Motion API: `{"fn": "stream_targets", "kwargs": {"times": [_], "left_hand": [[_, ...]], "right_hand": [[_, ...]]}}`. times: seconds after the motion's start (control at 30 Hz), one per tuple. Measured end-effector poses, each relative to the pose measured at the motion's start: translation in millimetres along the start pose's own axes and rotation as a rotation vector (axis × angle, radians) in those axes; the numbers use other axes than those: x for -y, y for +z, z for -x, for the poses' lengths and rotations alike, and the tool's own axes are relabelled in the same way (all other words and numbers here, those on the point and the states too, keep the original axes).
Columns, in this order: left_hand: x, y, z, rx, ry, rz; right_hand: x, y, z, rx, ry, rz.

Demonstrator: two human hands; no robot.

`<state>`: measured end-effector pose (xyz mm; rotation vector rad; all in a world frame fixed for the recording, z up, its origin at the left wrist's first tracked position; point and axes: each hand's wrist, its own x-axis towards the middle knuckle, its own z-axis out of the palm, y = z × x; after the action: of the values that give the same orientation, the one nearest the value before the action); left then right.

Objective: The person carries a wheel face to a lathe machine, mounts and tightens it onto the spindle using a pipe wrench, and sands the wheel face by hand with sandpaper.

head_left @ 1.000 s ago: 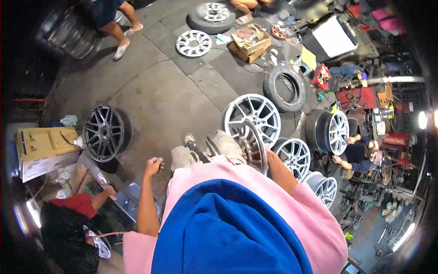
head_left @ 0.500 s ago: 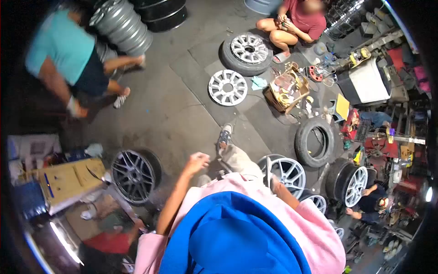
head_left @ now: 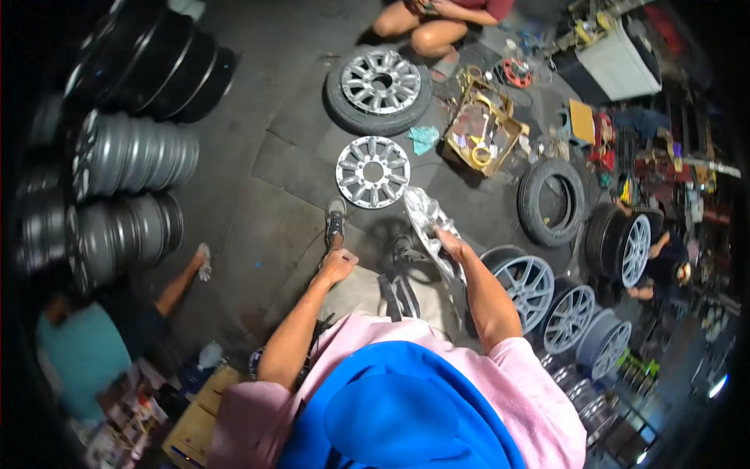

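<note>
My right hand (head_left: 447, 244) is closed on a shiny silver wheel rim (head_left: 426, 220), which hangs tilted, almost edge-on, in front of my right leg. My left hand (head_left: 338, 266) is curled closed by my left knee, with nothing visible in it. On the floor just ahead of my feet lies a flat silver spoked wheel rim (head_left: 344, 173). Beyond it, another silver rim (head_left: 398, 78) rests on a tire (head_left: 344, 117) lying on its side.
A carton of tape and scraps (head_left: 473, 148) and a bare tire (head_left: 525, 207) are ahead right. Grey spoked wheels (head_left: 539, 293) stand along my right. Stacked rims (head_left: 141, 160) are at left. One person squats ahead, another is at lower left, and a third works at right.
The silver rim in my right hand has swung forward from my side into plain view. I have stepped toward the rim on the floor. The person in teal now appears at lower left.
</note>
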<state>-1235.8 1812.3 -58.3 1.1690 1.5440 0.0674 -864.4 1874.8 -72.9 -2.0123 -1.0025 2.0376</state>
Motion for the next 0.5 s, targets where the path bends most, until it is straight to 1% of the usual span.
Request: {"fn": "stream_targets", "kwargs": {"times": [0.03, 0.07, 0.1, 0.13, 0.17, 0.2, 0.23, 0.27, 0.3, 0.33, 0.37, 0.4, 0.43, 0.47, 0.5], "left_hand": [[17, -15, -13, 0.076, -0.112, -0.18], [33, -27, -27, 0.11, -0.116, -0.189], [49, -30, -36, 0.14, -0.137, -0.364], [65, -34, -35, 0.177, -0.17, -0.543], [74, -45, -42, 0.333, -0.254, -0.585], [73, -56, -47, 0.352, -0.271, -0.594], [70, -61, -52, 0.386, -0.311, -0.597], [72, -63, -58, 0.419, -0.352, -0.597], [79, -62, -66, 0.366, -0.338, -0.546], [84, -63, -72, 0.379, -0.361, -0.552], [86, -60, -81, 0.331, -0.353, -0.558], [87, -57, -89, 0.277, -0.341, -0.566], [86, -57, -94, 0.239, -0.304, -0.582], [105, -50, -102, 0.175, -0.228, -0.613], [124, -43, -108, 0.068, -0.169, -0.595]], "right_hand": [[-14, 13, -31, 0.021, 0.017, -0.025], [-31, 21, -65, 0.043, 0.029, -0.038], [11, 24, -42, 0.024, 0.023, -0.055], [28, 32, -41, 0.095, 0.12, -0.136], [37, 40, -43, 0.158, 0.229, -0.35], [40, 44, -55, 0.213, 0.326, -0.565], [5, 38, -85, 0.342, 0.208, -0.642], [-1, 54, -96, 0.227, 0.17, -0.84], [0, 57, -106, 0.245, 0.198, -0.959], [3, 58, -112, 0.262, 0.228, -1.083], [-11, 54, -125, 0.294, 0.15, -1.056], [-29, 53, -143, 0.218, 0.228, -1.026], [-44, 53, -159, 0.182, 0.198, -1.114], [-57, 54, -172, 0.142, 0.171, -1.2], [-63, 55, -181, 0.074, 0.123, -1.312]]}}
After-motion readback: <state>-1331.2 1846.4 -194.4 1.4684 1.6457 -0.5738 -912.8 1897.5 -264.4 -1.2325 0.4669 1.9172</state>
